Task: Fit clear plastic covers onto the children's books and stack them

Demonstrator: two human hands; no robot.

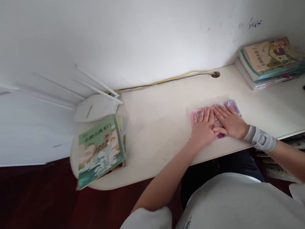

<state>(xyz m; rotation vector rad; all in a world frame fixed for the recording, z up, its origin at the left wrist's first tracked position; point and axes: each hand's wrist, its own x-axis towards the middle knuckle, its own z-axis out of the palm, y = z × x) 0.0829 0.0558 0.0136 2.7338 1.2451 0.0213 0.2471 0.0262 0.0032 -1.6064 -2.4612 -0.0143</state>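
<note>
Book, thin and rectangular with a pink illustrated cover (217, 121), lying flat on a long cream tabletop (155, 121), near its front edge. Dark lettering shows by the upper left corner, a pale speckled patch in the middle, deep purple along the bottom, lilac and white at the right end; the remainder is covered by hands. Bare left hand (204, 128) palm down on the cover, fingers fanned. Right hand (231, 122), grey band (263, 140) at its wrist, also flat, fingers loosely together, thumb out toward the left one.
</note>
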